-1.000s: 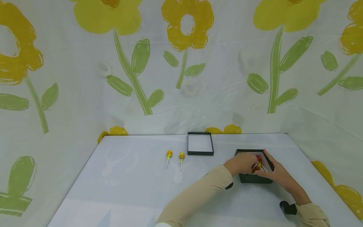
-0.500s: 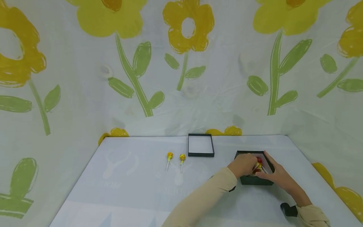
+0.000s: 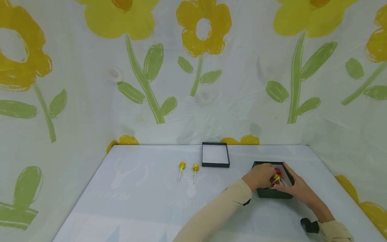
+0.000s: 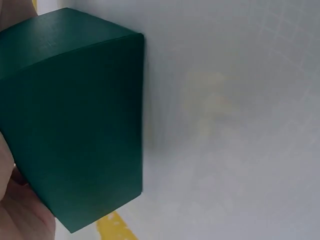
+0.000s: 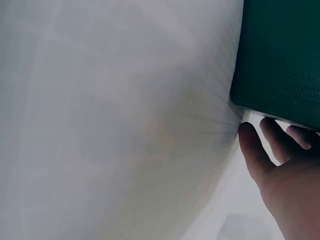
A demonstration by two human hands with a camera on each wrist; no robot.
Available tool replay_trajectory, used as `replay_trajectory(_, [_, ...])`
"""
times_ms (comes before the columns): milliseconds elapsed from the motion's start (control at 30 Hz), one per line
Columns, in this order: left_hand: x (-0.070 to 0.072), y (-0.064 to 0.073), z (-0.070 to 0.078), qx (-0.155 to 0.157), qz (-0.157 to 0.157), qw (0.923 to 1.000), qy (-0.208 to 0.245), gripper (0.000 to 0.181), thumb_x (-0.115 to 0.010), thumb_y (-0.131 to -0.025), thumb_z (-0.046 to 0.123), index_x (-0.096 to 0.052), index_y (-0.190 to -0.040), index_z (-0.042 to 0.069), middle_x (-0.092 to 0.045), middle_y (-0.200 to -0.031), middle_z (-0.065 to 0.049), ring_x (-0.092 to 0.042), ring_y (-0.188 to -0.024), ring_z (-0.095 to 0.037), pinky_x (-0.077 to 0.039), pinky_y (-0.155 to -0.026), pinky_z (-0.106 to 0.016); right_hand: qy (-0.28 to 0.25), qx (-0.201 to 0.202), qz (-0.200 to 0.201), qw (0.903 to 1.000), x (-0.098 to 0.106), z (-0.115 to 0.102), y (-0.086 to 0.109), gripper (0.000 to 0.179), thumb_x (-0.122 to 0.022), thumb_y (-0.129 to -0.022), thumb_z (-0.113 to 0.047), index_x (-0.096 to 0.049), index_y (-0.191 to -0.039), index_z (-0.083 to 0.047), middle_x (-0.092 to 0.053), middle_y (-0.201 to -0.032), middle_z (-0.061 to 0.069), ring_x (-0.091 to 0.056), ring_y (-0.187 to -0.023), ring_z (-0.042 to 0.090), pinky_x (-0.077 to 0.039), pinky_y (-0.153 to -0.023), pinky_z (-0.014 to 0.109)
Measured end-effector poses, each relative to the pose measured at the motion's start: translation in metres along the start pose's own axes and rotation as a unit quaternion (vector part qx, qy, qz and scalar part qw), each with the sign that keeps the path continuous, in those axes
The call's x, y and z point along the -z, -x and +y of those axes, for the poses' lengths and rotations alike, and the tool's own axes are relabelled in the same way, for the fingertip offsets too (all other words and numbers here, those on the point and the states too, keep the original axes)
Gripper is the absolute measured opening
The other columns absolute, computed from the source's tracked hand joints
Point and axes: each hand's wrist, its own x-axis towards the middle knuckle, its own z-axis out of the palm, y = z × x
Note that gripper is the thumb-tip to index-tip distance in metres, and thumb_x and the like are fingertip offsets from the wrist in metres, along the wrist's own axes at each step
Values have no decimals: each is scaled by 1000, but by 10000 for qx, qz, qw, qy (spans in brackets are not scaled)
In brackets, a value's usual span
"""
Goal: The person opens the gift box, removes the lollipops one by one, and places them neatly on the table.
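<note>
A dark green box [image 3: 274,193] without its lid stands on the right of the table in the head view; its plain outer walls [image 4: 85,130] fill much of the left wrist view. Inside it lie several lollipops [image 3: 277,178] in red and yellow wrappers. My left hand [image 3: 260,175] reaches over the left rim into the box, its fingertips hidden among the lollipops. With my right hand [image 3: 302,188] I hold the box's right side, thumb over the rim and fingers [image 5: 254,150] along the outside. Two yellow lollipops [image 3: 182,165] lie on the table to the left.
A shallow dark-edged lid [image 3: 215,165] lies hollow side up near the table's back edge. White cloth walls printed with flowers [image 3: 202,28] enclose the white table [image 3: 127,201] at the back and sides.
Both hands stay at the box. The left hand shifts slightly inside it among the lollipops. The view drifts a little; the two loose lollipops and the lid stay put.
</note>
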Motion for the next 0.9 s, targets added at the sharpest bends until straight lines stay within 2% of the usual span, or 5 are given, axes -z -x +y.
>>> replay_trajectory(267, [0,5,-10,-72,921,9937,626,15,-75,-80,19,-71,-94,23,-57,-90,13,-46,-80,1,-40,-69,-9,169,96,42,9998,4,-6,-3,104,-69,-85,-36,9,-151,-20,-2,-150,35,-10,-131,58,-25,-90,74])
replay_trajectory(467, [10,9,-15,-410,965,9907,862,25,-71,-82,13,-71,-106,20,-58,-103,10,-47,-93,-1,-41,-77,-8,199,-73,55,9998,5,-4,-1,106,-69,-85,-38,12,-150,-20,0,-150,35,-11,-130,58,-24,-90,75])
replay_trajectory(633, [20,16,-16,-464,1017,9895,920,27,-70,-83,13,-71,-109,20,-55,-110,9,-44,-100,-3,-40,-82,-7,191,-112,22,9998,5,-2,-1,105,-67,-86,-40,14,-150,-19,-2,-149,36,-14,-127,57,-24,-89,75])
replay_trajectory(800, [27,23,-20,-606,1483,9848,664,22,-67,-85,9,-72,-105,18,-57,-109,6,-46,-101,-5,-39,-84,-6,265,-85,-16,9996,3,-2,-2,106,-67,-85,-40,13,-150,-14,-3,-149,37,-13,-127,57,-23,-90,75])
replay_trajectory(900, [32,26,-25,-626,1734,9802,723,20,-65,-86,6,-73,-101,16,-58,-107,5,-48,-100,-6,-39,-84,-6,296,-27,-60,9995,3,-2,-3,107,-68,-85,-39,12,-150,-12,-3,-149,36,-12,-129,58,-22,-91,75])
